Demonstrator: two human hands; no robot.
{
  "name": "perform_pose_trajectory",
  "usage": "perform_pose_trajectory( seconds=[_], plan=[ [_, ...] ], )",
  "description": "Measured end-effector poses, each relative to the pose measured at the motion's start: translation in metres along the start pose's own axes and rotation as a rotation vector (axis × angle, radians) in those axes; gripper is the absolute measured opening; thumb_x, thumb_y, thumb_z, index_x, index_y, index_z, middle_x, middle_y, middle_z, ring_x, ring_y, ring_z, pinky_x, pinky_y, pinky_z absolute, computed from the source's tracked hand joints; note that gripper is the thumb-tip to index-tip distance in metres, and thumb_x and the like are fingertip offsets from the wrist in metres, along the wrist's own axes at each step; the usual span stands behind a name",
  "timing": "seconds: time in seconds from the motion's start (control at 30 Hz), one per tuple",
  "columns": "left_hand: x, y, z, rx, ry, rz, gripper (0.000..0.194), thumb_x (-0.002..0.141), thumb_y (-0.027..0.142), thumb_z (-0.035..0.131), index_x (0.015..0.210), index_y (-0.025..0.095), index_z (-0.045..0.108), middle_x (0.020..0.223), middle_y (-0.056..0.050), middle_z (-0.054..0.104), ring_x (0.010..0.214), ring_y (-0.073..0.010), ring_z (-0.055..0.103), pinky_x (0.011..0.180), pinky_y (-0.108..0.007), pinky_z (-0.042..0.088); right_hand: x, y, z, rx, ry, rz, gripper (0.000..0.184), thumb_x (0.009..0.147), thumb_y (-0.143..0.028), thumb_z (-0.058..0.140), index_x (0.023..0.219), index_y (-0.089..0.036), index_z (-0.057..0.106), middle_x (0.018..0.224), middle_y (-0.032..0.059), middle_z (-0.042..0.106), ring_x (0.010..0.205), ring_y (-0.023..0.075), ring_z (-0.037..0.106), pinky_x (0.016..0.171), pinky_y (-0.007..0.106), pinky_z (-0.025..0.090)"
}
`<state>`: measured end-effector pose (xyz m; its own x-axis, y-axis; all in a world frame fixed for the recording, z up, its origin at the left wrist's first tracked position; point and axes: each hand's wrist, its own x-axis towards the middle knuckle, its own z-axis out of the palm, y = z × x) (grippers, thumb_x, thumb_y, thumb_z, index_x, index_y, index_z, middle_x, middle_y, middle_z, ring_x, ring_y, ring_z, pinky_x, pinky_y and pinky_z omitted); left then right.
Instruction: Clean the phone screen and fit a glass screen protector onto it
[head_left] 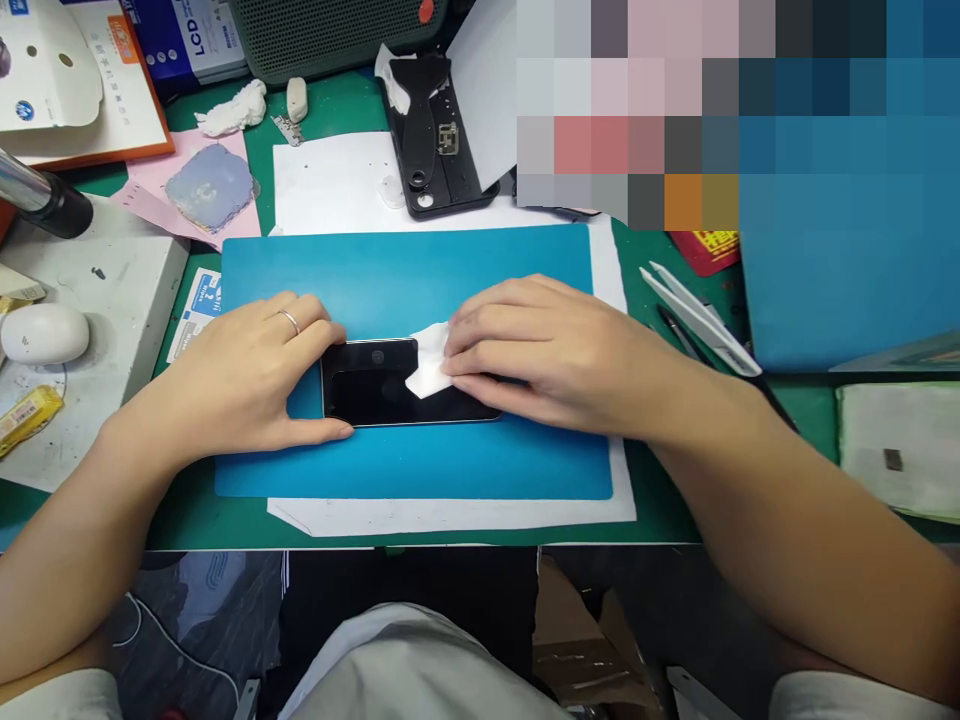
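A black smartphone (375,395) lies flat and lengthwise across a blue mat (412,465). My left hand (255,375), with a ring on one finger, grips the phone's left end between the thumb at the near edge and the fingers at the far edge. A white wipe (429,368) is pinched in the fingers of my right hand (540,350) and rests on the phone's dark face. The right end of the phone is partly hidden under my right hand. White paper (450,515) shows beneath the mat.
Behind the mat lies a black phone-shaped part (427,140). White tweezers (701,320) are on the right, near a white pad (900,450). At left, a white box (142,290) carries an earbud case (45,333). A dark green speaker (330,35) stands at the back.
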<state>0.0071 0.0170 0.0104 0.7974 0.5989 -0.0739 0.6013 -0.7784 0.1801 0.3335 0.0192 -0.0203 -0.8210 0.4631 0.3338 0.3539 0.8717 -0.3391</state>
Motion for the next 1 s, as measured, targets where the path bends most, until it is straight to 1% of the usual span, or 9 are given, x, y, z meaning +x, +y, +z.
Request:
perform_pose_trajectory(
  seconds=[0.13,0.23,0.4,0.47,0.63,0.73,0.8,0.87,1.0],
  plan=[
    [-0.001,-0.004,0.001,-0.008,0.003,-0.006,0.061,0.100,0.075,0.058,0.130,0.022,0.063,0.112,-0.015,0.070,0.099,-0.0351,0.070,0.080,-0.049,0.057,-0.007,0.016,-0.008,0.182,-0.089,0.044,0.022,0.115,-0.028,0.058,0.104,-0.021,0.076,0.109,0.0077,0.075,0.115,0.0259,0.068,0.102,0.047,0.057],
    [-0.001,-0.005,0.000,-0.018,0.014,-0.012,0.064,0.100,0.078,0.057,0.131,0.022,0.062,0.113,-0.014,0.070,0.098,-0.0341,0.069,0.080,-0.049,0.057,-0.008,0.017,-0.009,0.265,-0.131,0.093,0.024,0.114,-0.031,0.059,0.101,-0.021,0.076,0.118,0.0101,0.068,0.123,0.0277,0.061,0.106,0.049,0.053],
    [0.002,-0.003,-0.006,0.007,-0.059,-0.031,0.065,0.104,0.071,0.057,0.132,0.013,0.062,0.116,-0.015,0.069,0.103,-0.0330,0.069,0.082,-0.045,0.056,-0.006,0.013,-0.009,0.403,-0.228,0.067,0.025,0.114,-0.034,0.061,0.098,-0.020,0.073,0.125,0.0113,0.060,0.129,0.0283,0.053,0.107,0.046,0.051],
    [0.002,-0.002,-0.007,0.017,-0.067,-0.035,0.066,0.105,0.071,0.057,0.132,0.012,0.062,0.118,-0.014,0.068,0.104,-0.0322,0.069,0.082,-0.044,0.054,-0.006,0.017,-0.010,0.426,-0.218,0.073,0.024,0.114,-0.034,0.061,0.097,-0.020,0.072,0.126,0.0108,0.059,0.129,0.0280,0.052,0.107,0.046,0.050],
    [-0.001,-0.004,-0.004,-0.008,-0.086,-0.123,0.068,0.101,0.078,0.052,0.136,0.020,0.061,0.124,-0.011,0.067,0.114,-0.0325,0.067,0.086,-0.043,0.052,-0.007,0.028,-0.005,0.381,-0.111,0.153,0.019,0.113,-0.031,0.062,0.100,-0.022,0.071,0.126,0.0096,0.061,0.130,0.0282,0.052,0.111,0.049,0.048],
    [-0.002,-0.005,-0.003,0.001,-0.059,-0.100,0.068,0.101,0.080,0.052,0.133,0.021,0.061,0.121,-0.011,0.068,0.111,-0.0326,0.068,0.081,-0.042,0.052,-0.006,0.030,-0.001,0.389,-0.073,0.169,0.019,0.112,-0.032,0.063,0.099,-0.022,0.071,0.127,0.0097,0.061,0.132,0.0290,0.052,0.114,0.052,0.048],
    [-0.002,-0.006,-0.003,0.004,-0.031,-0.079,0.068,0.101,0.080,0.052,0.132,0.020,0.061,0.120,-0.011,0.069,0.109,-0.0329,0.069,0.077,-0.041,0.050,-0.006,0.032,-0.002,0.415,-0.091,0.190,0.018,0.112,-0.032,0.064,0.098,-0.022,0.072,0.131,0.0101,0.061,0.137,0.0304,0.051,0.117,0.055,0.047],
    [-0.002,-0.007,-0.004,0.008,-0.028,-0.069,0.068,0.102,0.079,0.053,0.133,0.019,0.061,0.121,-0.012,0.069,0.107,-0.0325,0.069,0.077,-0.041,0.050,-0.008,0.034,-0.005,0.437,-0.131,0.208,0.018,0.111,-0.033,0.065,0.099,-0.023,0.072,0.139,0.0104,0.059,0.148,0.0323,0.046,0.124,0.058,0.044],
    [-0.001,-0.008,-0.006,0.046,-0.037,-0.035,0.067,0.104,0.077,0.054,0.132,0.016,0.060,0.121,-0.013,0.068,0.103,-0.0312,0.070,0.079,-0.041,0.052,-0.012,0.039,-0.017,0.450,-0.217,0.231,0.017,0.111,-0.033,0.065,0.101,-0.025,0.075,0.162,0.0085,0.049,0.169,0.0351,0.025,0.136,0.064,0.032]
  ],
)
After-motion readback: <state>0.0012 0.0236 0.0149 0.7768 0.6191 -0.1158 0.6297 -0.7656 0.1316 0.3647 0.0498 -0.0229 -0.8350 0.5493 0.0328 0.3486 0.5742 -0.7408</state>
